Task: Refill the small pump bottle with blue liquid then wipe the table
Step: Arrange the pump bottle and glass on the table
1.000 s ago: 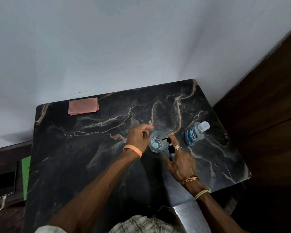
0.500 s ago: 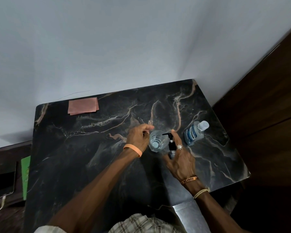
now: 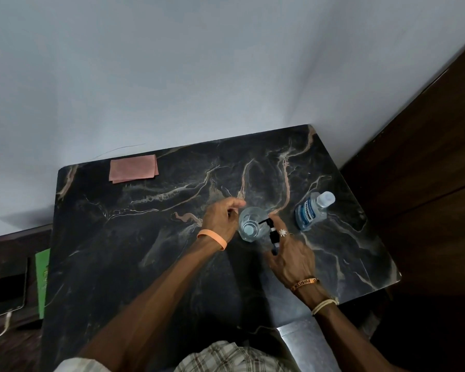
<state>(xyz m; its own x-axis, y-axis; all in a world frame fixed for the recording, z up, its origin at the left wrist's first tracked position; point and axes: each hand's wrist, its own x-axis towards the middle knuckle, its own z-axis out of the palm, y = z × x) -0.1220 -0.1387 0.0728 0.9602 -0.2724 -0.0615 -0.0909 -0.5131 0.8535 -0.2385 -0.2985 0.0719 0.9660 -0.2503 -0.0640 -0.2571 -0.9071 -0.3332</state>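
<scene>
Left hand (image 3: 220, 221) grips upright bottle (image 3: 251, 224); right (image 3: 293, 259), left-pointing pump (image 3: 273, 233).

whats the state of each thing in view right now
pump bottle: upright, open, held by left hand
pump: off the bottle, held in right hand
blue bottle: capped, untouched
cloth: folded, lying flat
phone: screen dark, cable plugged in

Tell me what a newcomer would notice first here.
Two hands meet mid-table: the left hand holds a small clear bottle, and the right hand grips its black pump head beside it. A blue mouthwash bottle sits to the right, and a pink cloth lies far left on the dark marble table.
</scene>
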